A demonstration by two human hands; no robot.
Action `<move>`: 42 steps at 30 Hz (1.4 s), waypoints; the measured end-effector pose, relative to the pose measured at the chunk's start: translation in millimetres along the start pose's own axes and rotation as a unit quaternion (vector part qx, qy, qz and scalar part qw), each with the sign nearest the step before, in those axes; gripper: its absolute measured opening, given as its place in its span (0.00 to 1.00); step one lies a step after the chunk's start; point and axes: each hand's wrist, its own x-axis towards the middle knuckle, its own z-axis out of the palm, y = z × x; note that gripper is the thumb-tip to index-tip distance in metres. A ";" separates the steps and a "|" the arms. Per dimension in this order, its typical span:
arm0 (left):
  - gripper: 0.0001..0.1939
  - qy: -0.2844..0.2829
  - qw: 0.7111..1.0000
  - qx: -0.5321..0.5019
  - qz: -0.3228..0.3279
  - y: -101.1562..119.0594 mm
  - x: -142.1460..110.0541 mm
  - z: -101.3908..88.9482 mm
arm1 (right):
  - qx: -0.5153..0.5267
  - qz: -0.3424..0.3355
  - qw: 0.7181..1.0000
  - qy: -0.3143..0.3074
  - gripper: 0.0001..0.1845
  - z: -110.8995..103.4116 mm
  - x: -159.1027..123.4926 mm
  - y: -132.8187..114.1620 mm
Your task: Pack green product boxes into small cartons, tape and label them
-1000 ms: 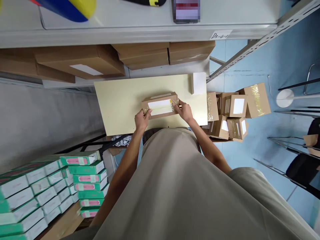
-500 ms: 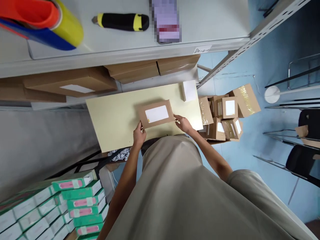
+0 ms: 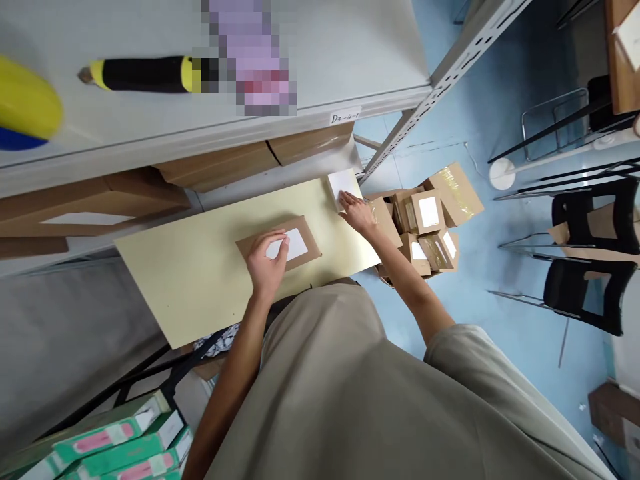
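Note:
A flat brown cardboard box (image 3: 305,250) with a white label lies on the pale yellow board (image 3: 190,273). My left hand (image 3: 267,263) rests on top of the box, fingers spread over the label. My right hand (image 3: 356,212) reaches to the board's far right corner and touches a small stack of white labels (image 3: 341,184); its fingers lie flat on it.
A heap of taped brown boxes (image 3: 425,220) sits on the blue floor to the right. Above, a grey shelf (image 3: 350,60) carries a black-and-yellow knife (image 3: 145,73) and a yellow tape roll (image 3: 25,107). Green-and-white boxes (image 3: 125,440) are stacked lower left. Black chairs (image 3: 585,293) stand far right.
Both hands let go of the box ends. The left hand moved onto the box's top; the right hand reached out to the white label stack. The view swung left.

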 end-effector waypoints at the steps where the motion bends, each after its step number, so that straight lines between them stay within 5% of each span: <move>1: 0.12 -0.010 1.000 -0.009 0.001 3.3 0.4 4.7 | -0.008 -0.006 1.000 -0.007 0.27 0.4 -2.3 0.4; 14: 0.10 -0.082 0.995 -0.062 -0.003 18.7 -6.4 34.9 | -0.020 -0.023 0.999 -0.017 0.22 -2.6 1.3 15.1; 21: 0.13 -0.119 0.992 -0.049 -0.011 13.7 2.1 44.8 | 0.016 0.029 0.999 -0.008 0.20 -12.2 9.3 18.6; 27: 0.14 -0.187 0.982 -0.031 0.007 3.3 41.5 72.2 | 0.027 0.038 0.997 0.061 0.18 -50.6 39.9 20.4; 35: 0.39 -0.325 0.945 0.028 0.030 -16.4 121.1 160.7 | 0.030 0.038 0.997 0.061 0.25 -126.4 94.3 13.8; 42: 0.44 -0.436 0.864 0.252 0.006 3.3 140.3 175.7 | 0.038 0.027 0.999 0.022 0.18 -134.0 110.7 9.1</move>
